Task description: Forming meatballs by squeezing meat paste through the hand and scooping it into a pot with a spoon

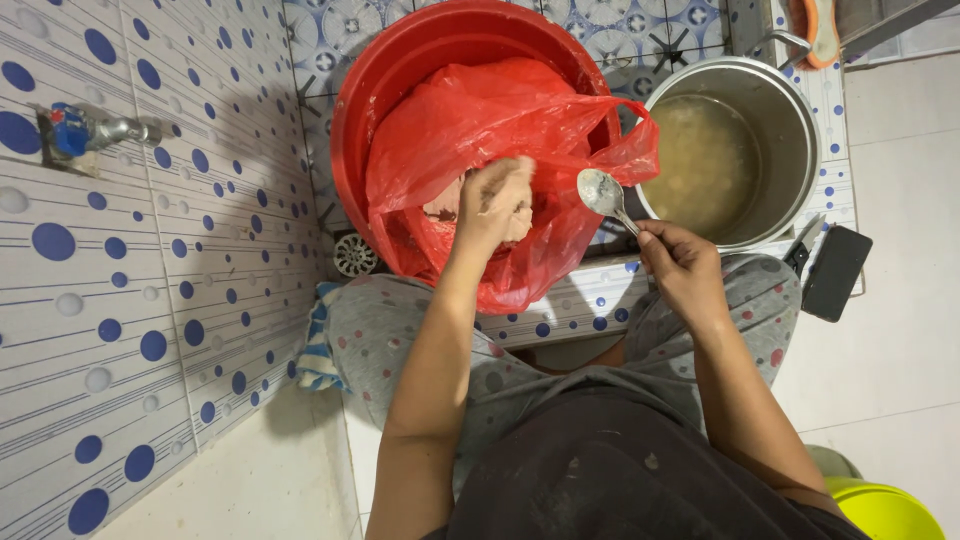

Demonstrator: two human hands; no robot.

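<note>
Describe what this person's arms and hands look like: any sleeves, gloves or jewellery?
Both arms are bare from the upper arm down, with no sleeves in view. The left hand and right hand wear no gloves, and no rings, watch or bracelets show. The left hand's fingers look dusted with a pale powdery coating.

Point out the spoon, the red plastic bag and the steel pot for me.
spoon (601, 189): head view, on its bowl.
red plastic bag (480, 115): head view, on its upper side.
steel pot (790, 110): head view, on its inner wall.
</note>
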